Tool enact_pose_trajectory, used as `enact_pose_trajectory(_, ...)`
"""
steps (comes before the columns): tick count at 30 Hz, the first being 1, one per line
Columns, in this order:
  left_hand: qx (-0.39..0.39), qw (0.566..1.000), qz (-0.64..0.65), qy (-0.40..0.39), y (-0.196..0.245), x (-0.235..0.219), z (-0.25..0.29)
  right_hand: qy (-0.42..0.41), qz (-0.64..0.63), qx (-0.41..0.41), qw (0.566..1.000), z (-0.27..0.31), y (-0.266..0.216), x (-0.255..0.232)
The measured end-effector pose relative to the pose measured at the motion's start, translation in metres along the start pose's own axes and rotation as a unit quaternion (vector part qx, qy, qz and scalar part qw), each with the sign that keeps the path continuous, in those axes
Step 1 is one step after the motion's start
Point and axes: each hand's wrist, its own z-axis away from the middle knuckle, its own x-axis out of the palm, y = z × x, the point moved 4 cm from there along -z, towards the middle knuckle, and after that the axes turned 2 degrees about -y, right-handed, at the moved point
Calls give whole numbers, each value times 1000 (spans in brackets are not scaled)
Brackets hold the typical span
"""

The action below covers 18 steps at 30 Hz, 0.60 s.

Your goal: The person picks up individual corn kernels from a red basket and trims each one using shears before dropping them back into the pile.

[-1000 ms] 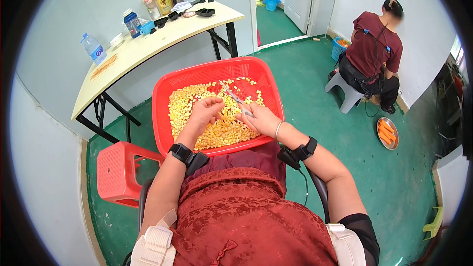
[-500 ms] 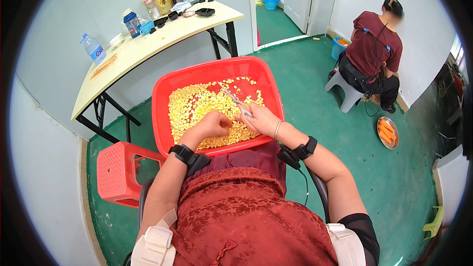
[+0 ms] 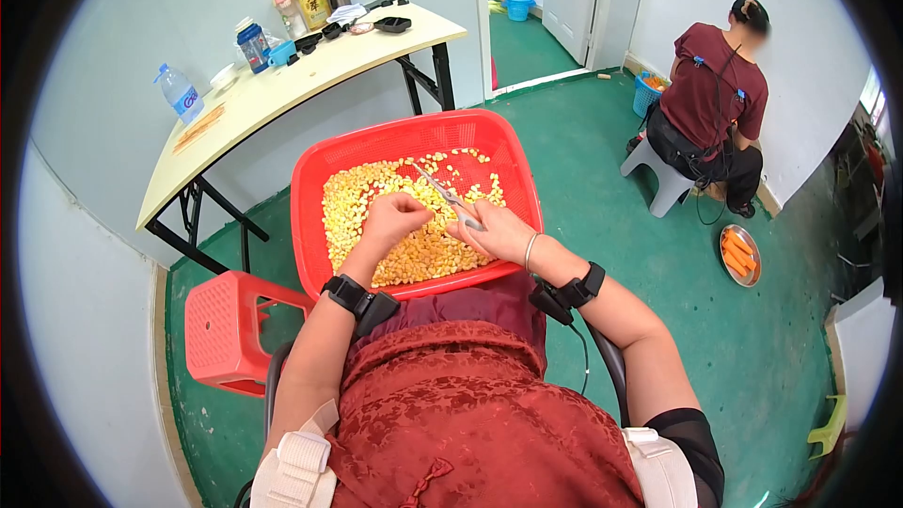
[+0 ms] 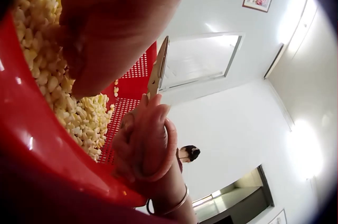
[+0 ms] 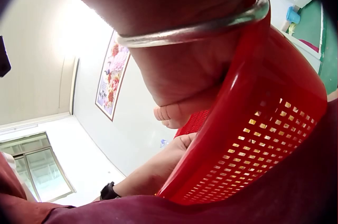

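A red plastic basket (image 3: 315, 169) rests on the person's lap, with a layer of yellow corn kernels (image 3: 414, 259) spread inside. The right hand (image 3: 499, 230) grips a pair of scissors (image 3: 440, 190) by its handles, the blades pointing forward and left over the corn. In the left wrist view the metal blades (image 4: 157, 68) stand up beyond the fingers of the right hand. The left hand (image 3: 390, 221) is over the corn just left of the scissors, fingers bent and fingertips close to the thumb; I cannot tell whether a kernel is between them.
A red stool (image 3: 221, 329) stands to the left. A long table (image 3: 310, 71) at the back left carries bottles, cups and small black items. Another person (image 3: 720, 103) sits on a grey stool (image 3: 654, 174) at the right, near a metal bowl of carrots (image 3: 740, 254).
The left hand dipped lower and nearer the body into the corn, then rose again beside the scissors. The right hand and scissors shifted only slightly.
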Motion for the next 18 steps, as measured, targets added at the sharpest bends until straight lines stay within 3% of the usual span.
enact_pose_trajectory(4,20,965,255,66,4,-7,-1,-11,11,23,1000,2,-3,-2)
enact_pose_trajectory(11,26,934,352,58,3,-11,-3,-35,36,32,998,-1,2,3)
enact_pose_trajectory(18,30,933,357,44,7,-10,0,-44,63,12,997,2,-3,3)
